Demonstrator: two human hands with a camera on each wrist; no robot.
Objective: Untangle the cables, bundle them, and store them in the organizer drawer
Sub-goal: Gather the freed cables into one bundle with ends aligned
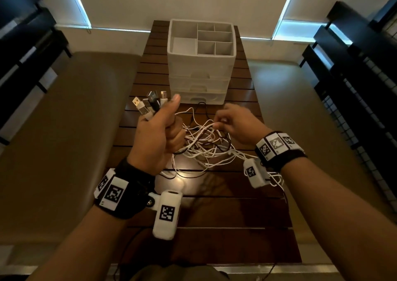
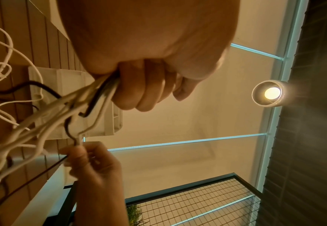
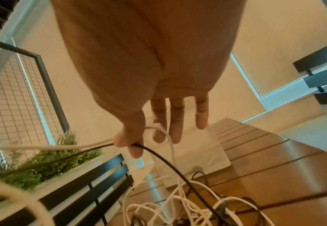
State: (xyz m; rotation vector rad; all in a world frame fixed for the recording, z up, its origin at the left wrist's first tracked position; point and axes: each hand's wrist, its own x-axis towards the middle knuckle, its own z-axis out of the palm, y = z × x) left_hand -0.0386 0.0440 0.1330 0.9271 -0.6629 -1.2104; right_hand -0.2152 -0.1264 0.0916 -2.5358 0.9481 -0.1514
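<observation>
A tangle of white and black cables (image 1: 202,143) lies on the wooden slat table (image 1: 225,212). My left hand (image 1: 159,134) is raised above it and grips a bunch of cable ends, with several USB plugs (image 1: 148,104) sticking up out of the fist. The gripped strands (image 2: 93,94) trail down into the tangle. My right hand (image 1: 234,123) pinches a white strand and a black strand (image 3: 158,154) between thumb and forefinger, its other fingers (image 3: 201,116) stretched out. The white organizer (image 1: 200,65) stands at the far end, its drawers shut.
The organizer's top tray (image 1: 171,37) has several empty compartments. Benches flank the table on both sides. Dark slatted chairs (image 1: 25,50) stand left and right, and a planter with greenery (image 3: 42,165) sits beside a wire-grid panel (image 3: 8,94).
</observation>
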